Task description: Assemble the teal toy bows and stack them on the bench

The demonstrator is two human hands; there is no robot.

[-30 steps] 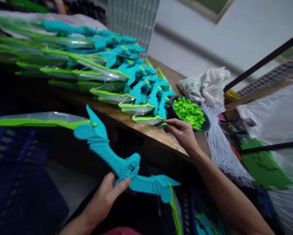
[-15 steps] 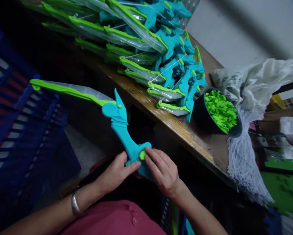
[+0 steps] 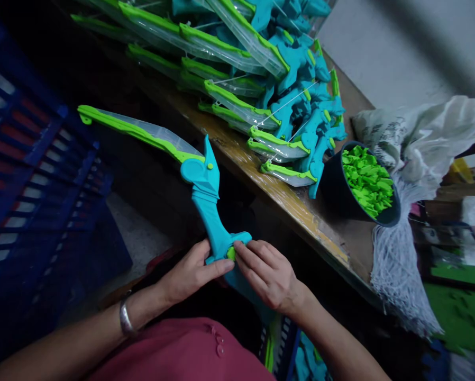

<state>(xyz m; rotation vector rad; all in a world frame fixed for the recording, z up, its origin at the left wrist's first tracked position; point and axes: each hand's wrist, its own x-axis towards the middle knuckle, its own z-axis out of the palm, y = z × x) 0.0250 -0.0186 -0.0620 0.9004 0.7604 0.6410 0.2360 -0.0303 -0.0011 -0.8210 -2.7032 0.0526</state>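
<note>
Pinning a clip (image 3: 231, 254) under the closed fingers of the right hand (image 3: 269, 275), apparently holding it in place at the middle of the bow (image 3: 209, 209); gripping that bow with the left hand (image 3: 188, 267), probably bracing it against the push. Working just before the shirt (image 3: 182, 349). Using the bench (image 3: 343, 238) for a tub (image 3: 332, 185) of clips, likely for easy reach, and a pile of bows (image 3: 287, 66).

bow (image 3: 210, 217): turquoise, green limb (image 3: 142, 135), tilted | green piece (image 3: 231, 254): at bow's middle
</note>
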